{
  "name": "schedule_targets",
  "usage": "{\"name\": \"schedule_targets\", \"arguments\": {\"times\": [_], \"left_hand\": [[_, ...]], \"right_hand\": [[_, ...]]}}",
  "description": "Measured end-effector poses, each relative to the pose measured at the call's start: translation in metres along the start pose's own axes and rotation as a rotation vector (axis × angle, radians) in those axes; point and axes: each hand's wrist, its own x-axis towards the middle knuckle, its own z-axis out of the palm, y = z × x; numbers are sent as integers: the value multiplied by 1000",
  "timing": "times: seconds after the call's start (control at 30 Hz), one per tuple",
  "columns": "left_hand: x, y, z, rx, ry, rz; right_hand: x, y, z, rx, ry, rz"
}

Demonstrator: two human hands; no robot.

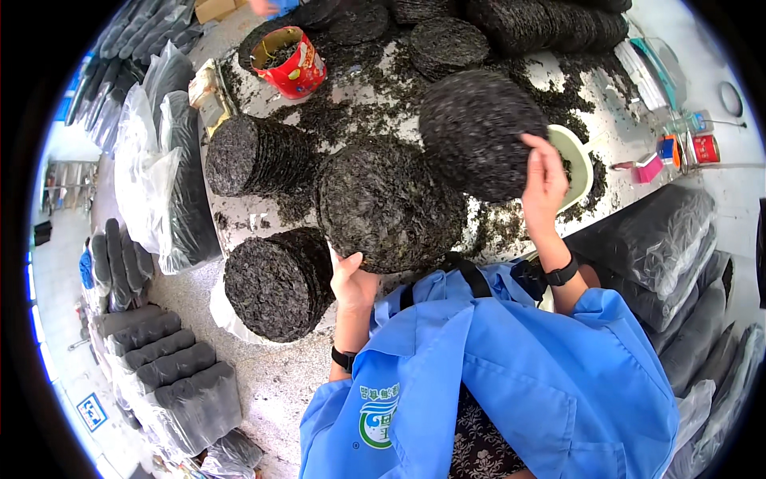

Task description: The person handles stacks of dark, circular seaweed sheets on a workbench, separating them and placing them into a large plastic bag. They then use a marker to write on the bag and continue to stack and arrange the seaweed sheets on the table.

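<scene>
My right hand [546, 182] pinches the right edge of a round dark sheet of dried seaweed [479, 132], thumb behind it. The sheet is raised, tilted and slightly blurred. My left hand [352, 281] is closed on the lower edge of a thick round seaweed stack [383, 207] right in front of me, thumb on its face; its other fingers are mostly hidden. A pale green basin [585, 172] with dark bits in it stands behind my right hand. Two more seaweed stacks lie on their sides to the left, a farther one [231, 156] and a nearer one [267, 287].
A red bucket [297, 73] holding seaweed scraps stands at the far left of the table [351, 76]. Loose scraps cover much of the tabletop. A long seaweed roll [550, 28] lies at the back. Bagged rolls [183, 399] flank both sides. Part of another person's hand [263, 6] shows at the top.
</scene>
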Motion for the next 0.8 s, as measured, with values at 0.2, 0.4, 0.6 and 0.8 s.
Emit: {"name": "schedule_targets", "arguments": {"times": [0.2, 0.4, 0.6, 0.8], "left_hand": [[5, 1, -19, -120, -15, -72], [5, 0, -25, -177, 10, -124], [4, -15, -26, -242, 1, -205], [-2, -16, -20, 320, -17, -108]], "right_hand": [[8, 9, -10, 488, 53, 307], [-6, 1, -4, 258, 237, 139], [-54, -2, 24, 156, -474, 294], [-66, 20, 25, -48, -600, 136]]}}
